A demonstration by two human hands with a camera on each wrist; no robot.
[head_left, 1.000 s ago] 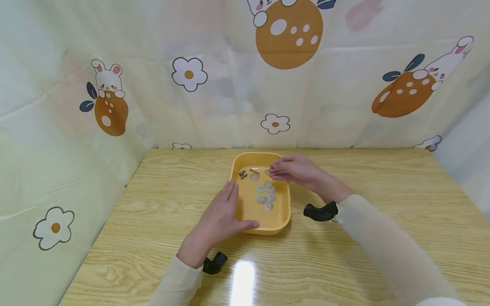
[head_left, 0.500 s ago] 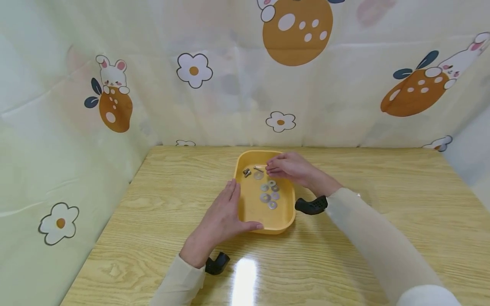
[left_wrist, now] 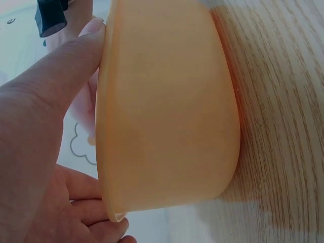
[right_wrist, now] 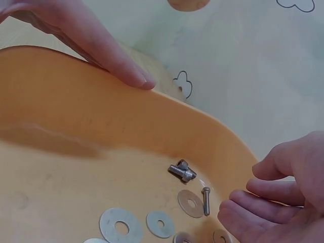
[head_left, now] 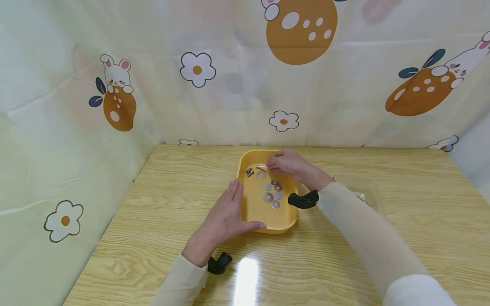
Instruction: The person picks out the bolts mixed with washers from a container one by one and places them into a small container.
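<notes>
A yellow-orange plastic tray sits on the wooden table, holding several flat metal washers and a few small screws. A thin screw lies beside a washer near the far end. My left hand rests against the tray's left rim, fingers straight, thumb along the near rim. Over the far right corner is my right hand, its fingers loosely bent and the thumb apart from them in the right wrist view. Nothing shows between them. One washer lies partly hidden just below those fingers.
A transparent item with a shiny part lies right of the tray, partly behind the right sleeve. Black wrist mounts jut from both wrists. A patterned curtain hangs along the table's back edge.
My right hand has shifted slightly left and farther back over the tray. The left hand keeps its place on the rim. The head view has turned a little left.
</notes>
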